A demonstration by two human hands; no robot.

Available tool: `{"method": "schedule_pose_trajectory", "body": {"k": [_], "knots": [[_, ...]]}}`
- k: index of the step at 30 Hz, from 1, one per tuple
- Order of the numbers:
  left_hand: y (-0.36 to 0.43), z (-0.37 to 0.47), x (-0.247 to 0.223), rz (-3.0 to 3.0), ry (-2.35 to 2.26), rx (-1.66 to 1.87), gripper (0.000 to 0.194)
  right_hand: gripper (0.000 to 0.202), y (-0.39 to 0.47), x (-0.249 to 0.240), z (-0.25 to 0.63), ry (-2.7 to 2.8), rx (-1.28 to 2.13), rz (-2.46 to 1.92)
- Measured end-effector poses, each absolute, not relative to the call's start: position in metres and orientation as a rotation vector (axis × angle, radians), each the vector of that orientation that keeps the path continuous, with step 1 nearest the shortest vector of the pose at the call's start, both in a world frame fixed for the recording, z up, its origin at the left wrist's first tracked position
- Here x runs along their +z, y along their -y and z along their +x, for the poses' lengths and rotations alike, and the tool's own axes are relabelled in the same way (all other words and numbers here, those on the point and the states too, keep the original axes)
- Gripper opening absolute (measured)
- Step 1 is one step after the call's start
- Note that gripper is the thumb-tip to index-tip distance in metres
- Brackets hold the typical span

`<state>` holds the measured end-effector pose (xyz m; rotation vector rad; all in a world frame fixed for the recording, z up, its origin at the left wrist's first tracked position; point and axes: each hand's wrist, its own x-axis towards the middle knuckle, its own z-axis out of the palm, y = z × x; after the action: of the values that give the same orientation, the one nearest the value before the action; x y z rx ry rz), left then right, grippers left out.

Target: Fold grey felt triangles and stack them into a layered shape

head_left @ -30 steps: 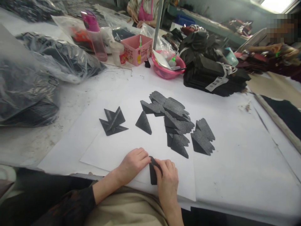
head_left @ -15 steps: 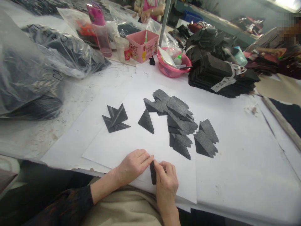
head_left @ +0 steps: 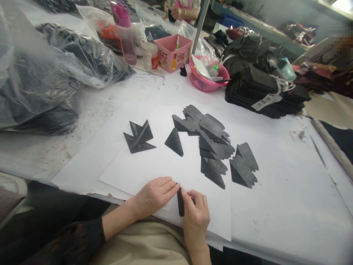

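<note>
At the near edge of the white paper, a narrow folded black piece point(head_left: 181, 206) stands between my hands. My left hand point(head_left: 156, 194) has its fingers pressed together, with the tips gripping the piece's upper end. On the other side, my right hand point(head_left: 197, 212) pinches the same piece between thumb and curled fingers; its far fingers are partly hidden. A single black triangular piece point(head_left: 174, 142) lies flat farther in. Folded black pieces with a strip across them point(head_left: 141, 134) form a small pile to the left. Overlapping speckled black pieces point(head_left: 217, 147) spread to the right.
A pink basin point(head_left: 204, 85), a pink box point(head_left: 173, 57) and a bottle point(head_left: 125, 35) stand at the back. Clear plastic bags point(head_left: 35, 81) fill the left side. A tied black stack point(head_left: 253, 92) sits back right. Another person's hands point(head_left: 178, 14) work across the table.
The view has shifted slightly, so the table's contents appear a little farther right. Both my hands stay on the folded black piece, with little movement. The other person's hands have moved.
</note>
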<state>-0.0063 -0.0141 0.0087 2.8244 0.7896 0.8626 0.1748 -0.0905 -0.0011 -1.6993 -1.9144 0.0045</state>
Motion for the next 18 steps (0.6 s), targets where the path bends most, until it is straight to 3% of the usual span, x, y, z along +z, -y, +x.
{"method": "schedule_pose_trajectory", "body": {"k": [18], "knots": [[0.0168, -0.0077, 0.0052, 2.833, -0.827, 0.820, 0.018, 0.029, 0.0919, 0.0023, 0.1733, 2.005, -0.111, -1.758]]}}
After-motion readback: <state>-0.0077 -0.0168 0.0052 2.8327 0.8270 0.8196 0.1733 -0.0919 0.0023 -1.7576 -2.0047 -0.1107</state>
